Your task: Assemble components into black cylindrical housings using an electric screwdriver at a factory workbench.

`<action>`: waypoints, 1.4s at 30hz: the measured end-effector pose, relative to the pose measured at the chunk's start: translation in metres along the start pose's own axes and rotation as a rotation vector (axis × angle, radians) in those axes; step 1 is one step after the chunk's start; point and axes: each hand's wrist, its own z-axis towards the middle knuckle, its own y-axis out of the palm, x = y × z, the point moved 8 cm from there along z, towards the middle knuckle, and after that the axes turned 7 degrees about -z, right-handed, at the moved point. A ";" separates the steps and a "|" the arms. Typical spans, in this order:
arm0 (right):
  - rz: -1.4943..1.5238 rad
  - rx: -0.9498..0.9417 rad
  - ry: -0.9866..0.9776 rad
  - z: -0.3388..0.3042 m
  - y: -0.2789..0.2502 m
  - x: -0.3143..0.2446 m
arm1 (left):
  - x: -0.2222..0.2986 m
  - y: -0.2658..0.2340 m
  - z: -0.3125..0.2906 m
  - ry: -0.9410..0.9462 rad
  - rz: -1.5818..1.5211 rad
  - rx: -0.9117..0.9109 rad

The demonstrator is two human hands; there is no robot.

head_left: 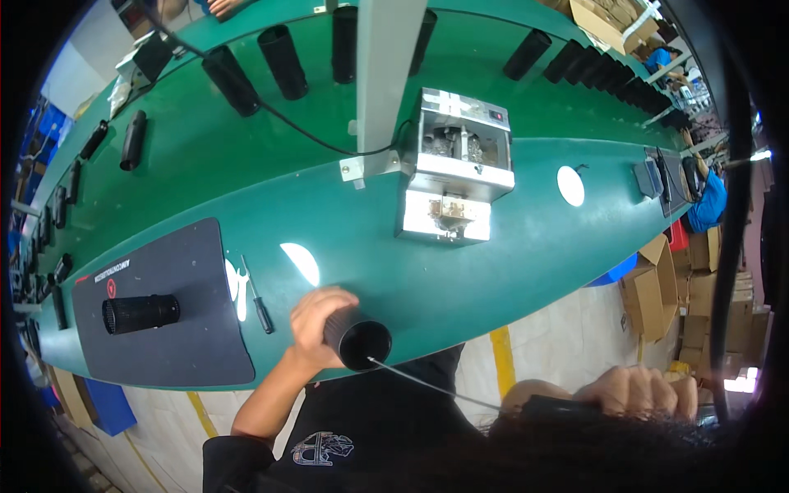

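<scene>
My left hand [322,322] is wrapped round a black cylindrical housing [341,322] at the near edge of the green bench. The housing is tilted, its round mouth toward me and the right. My right hand [633,393] is closed on the dark handle of a long-shafted screwdriver [440,389]. Its thin metal shaft runs leftward, and the tip is at the housing's mouth; whether it touches a screw inside cannot be seen. Left of my left hand, a small black-handled screwdriver [260,308] lies on the bench beside a dark mat [193,263].
Another black perforated cylinder [141,314] lies on the mat. A metal screw feeder [456,168] stands mid-bench, near a grey post [382,90]. Several black cylinders [283,62] line the far side. Cardboard boxes [649,292] sit at right. Another person's hand [222,6] shows at top left.
</scene>
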 end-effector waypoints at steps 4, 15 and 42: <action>-0.115 0.030 0.050 -0.023 0.004 0.037 | 0.001 0.003 -0.001 0.004 0.010 -0.025; -0.265 0.040 0.155 -0.063 0.018 0.098 | 0.005 0.002 -0.007 -0.011 0.039 0.009; -0.268 -0.015 0.203 -0.067 0.032 0.116 | -0.004 0.003 -0.010 -0.051 0.009 -0.073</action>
